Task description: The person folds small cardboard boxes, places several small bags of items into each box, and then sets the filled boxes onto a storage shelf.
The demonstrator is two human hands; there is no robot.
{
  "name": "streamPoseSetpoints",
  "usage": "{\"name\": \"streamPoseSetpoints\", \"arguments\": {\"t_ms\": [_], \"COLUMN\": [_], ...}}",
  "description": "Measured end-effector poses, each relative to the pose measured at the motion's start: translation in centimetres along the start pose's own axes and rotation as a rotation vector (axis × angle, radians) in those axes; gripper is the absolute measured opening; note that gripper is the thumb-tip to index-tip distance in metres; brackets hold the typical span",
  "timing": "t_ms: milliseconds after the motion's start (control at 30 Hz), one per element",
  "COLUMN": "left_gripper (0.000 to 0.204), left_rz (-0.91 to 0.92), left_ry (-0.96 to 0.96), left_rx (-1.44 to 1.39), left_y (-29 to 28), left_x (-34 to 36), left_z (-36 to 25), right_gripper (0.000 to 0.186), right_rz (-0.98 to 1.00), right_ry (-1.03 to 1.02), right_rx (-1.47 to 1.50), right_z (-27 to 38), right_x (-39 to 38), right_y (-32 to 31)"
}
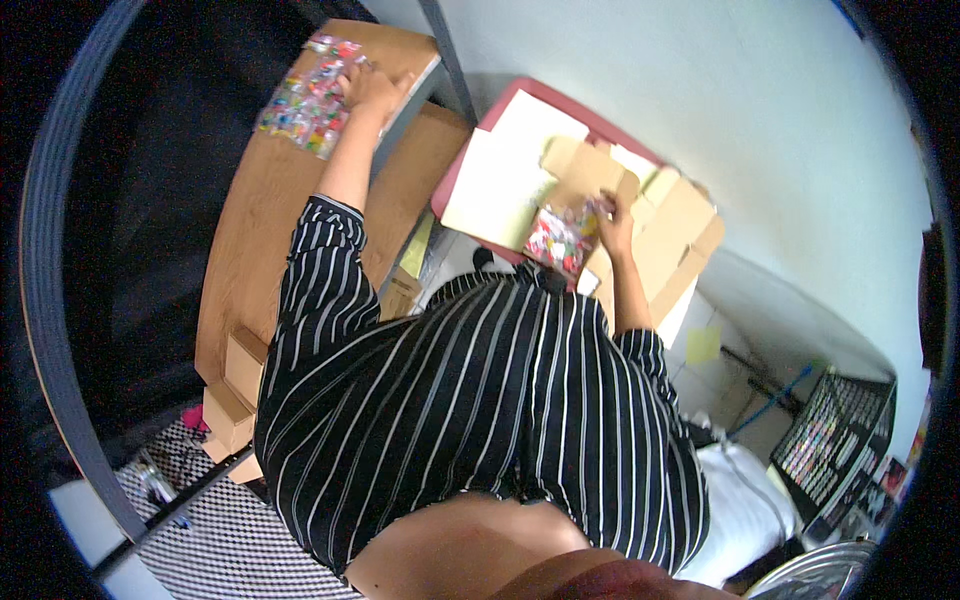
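Note:
My left hand (372,92) reaches out to the far left, its fingers spread over rows of small clear packets (310,100) with colourful contents. They lie flat at the far end of a wooden table. On the right, an open cardboard box (594,178) is filled with similar colourful packets (560,236). At that box's right edge, my right hand (614,224) has its fingers curled in. Whether it grips the box wall or a packet is too small to make out.
The wooden table (245,225) runs along my left. A pinkish-red table (448,190) bears white sheets (495,175) and flattened cardboard (680,235) beside the open box. Brown boxes (235,395) stand at lower left. A black crate (830,440) and white sack (740,500) lie at lower right.

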State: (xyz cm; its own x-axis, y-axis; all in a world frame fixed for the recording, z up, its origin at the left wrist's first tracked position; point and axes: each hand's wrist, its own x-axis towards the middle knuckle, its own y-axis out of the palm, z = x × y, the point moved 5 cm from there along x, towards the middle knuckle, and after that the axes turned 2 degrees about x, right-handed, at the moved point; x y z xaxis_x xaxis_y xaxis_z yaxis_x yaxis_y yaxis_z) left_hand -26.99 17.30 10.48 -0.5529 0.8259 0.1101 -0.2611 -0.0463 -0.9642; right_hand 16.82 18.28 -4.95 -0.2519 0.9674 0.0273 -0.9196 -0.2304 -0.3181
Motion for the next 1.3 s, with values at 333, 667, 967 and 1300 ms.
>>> {"name": "streamPoseSetpoints", "arguments": {"t_ms": [333,667,967,1300], "left_gripper": [0.034,0.011,0.034,0.056], "left_rz": [-0.433,-0.451,-0.165,0.15], "left_ry": [0.197,0.516,1.114,1.029], "left_rx": [-0.113,-1.085,-0.978,-1.035], "left_y": [-1.5,-4.2,3.0,6.0], "left_x": [-5.3,-17.3,-28.3,-27.7], "left_z": [-3.3,-10.3,-24.1,-24.5], "right_gripper": [0.017,0.023,0.019,0.021], "right_rz": [0.186,0.26,0.388,0.274], "right_ry": [0.018,-0.03,-0.333,0.299], "right_rx": [-0.125,-0.228,-0.405,-0.014], "right_z": [0.5,0.2,2.7,0.3], "right_x": [0.4,1.2,1.4,-3.3], "right_y": [-0.6,0.5,1.2,-3.1]}}
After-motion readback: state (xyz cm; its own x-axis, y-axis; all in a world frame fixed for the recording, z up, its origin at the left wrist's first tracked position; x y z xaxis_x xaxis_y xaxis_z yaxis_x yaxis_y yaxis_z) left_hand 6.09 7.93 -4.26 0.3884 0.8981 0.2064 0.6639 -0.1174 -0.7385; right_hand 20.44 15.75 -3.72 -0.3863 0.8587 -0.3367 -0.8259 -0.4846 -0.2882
